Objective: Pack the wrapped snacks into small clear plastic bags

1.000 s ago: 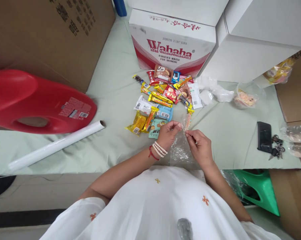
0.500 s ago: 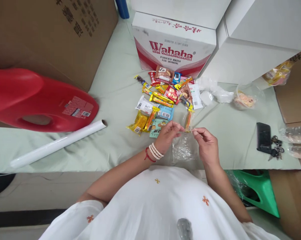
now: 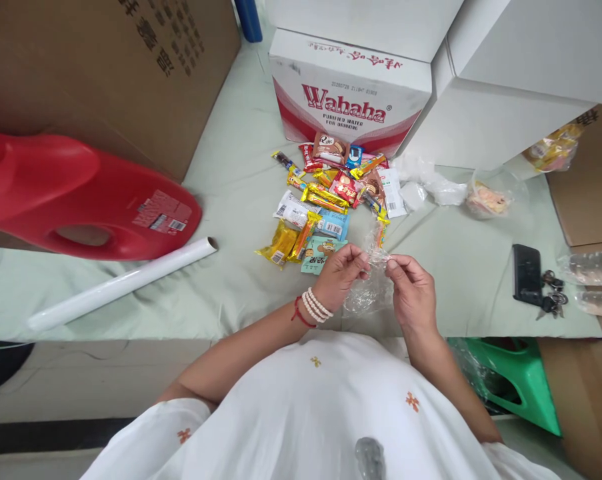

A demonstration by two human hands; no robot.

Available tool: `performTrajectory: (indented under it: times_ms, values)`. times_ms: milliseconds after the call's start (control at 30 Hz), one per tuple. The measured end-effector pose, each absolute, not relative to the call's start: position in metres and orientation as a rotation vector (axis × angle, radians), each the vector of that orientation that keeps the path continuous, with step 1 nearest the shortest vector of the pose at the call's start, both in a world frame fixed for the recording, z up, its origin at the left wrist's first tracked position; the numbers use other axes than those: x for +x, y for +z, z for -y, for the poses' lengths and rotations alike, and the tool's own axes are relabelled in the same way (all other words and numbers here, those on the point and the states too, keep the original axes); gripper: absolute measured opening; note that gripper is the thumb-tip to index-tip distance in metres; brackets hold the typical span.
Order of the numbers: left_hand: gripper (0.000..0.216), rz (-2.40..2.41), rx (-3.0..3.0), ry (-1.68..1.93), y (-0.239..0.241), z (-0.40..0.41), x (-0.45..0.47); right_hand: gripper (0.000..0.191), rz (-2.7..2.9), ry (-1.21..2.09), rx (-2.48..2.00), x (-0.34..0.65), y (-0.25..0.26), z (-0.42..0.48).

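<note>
Between my hands hangs a crumpled clear plastic bag (image 3: 367, 293). My left hand (image 3: 341, 272), with beaded bracelets at the wrist, pinches one side of the gathered plastic. Thumb and fingers of my right hand (image 3: 413, 285) pinch the other side. Just beyond the fingers lies a yellow and orange snack stick (image 3: 382, 232), partly behind the plastic. A pale green snack packet (image 3: 319, 253) is next to my left hand. Past it spreads a pile of wrapped snacks, among them a yellow packet (image 3: 281, 243), a white packet (image 3: 297, 209) and a brown wafer packet (image 3: 331, 148).
A Wahaha carton (image 3: 351, 100) stands behind the snacks. On the left are a red jug (image 3: 111, 200) and a white tube (image 3: 125, 283). To the right lie a clear tub (image 3: 487, 199), a black case (image 3: 527, 272), keys (image 3: 553, 293) and plastic bottles (image 3: 588, 269).
The plastic's edge is now bunched up higher between my fingertips. My left hand has shifted slightly to the right and down, and the view has moved a little.
</note>
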State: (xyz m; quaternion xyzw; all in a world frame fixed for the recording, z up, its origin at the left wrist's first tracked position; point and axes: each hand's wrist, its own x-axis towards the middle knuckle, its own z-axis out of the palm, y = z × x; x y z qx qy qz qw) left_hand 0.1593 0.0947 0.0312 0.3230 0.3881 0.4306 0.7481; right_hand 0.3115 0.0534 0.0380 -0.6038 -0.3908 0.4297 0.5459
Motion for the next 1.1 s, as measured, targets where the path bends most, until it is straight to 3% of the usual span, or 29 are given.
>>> performTrajectory:
  times_ms: [333, 700, 933, 1100]
  values:
    - [0.049, -0.758, 0.722, 0.871, 0.029, -0.099, 0.137, 0.028, 0.841, 0.993, -1.467, 0.316, 0.04, -0.054]
    - [0.055, -0.894, 0.539, 0.864, 0.033, -0.104, 0.118, 0.031, 0.593, 1.373, -1.31, 0.307, 0.044, -0.056]
    - [0.044, -1.111, 0.662, 0.8, 0.034, -0.102, 0.15, 0.028, 0.79, 1.347, -1.313, 0.291, 0.049, -0.051]
    - [0.045, -1.065, 0.807, 0.9, 0.04, -0.108, 0.161, 0.023, 0.913, 1.103, -1.391, 0.295, 0.058, -0.044]
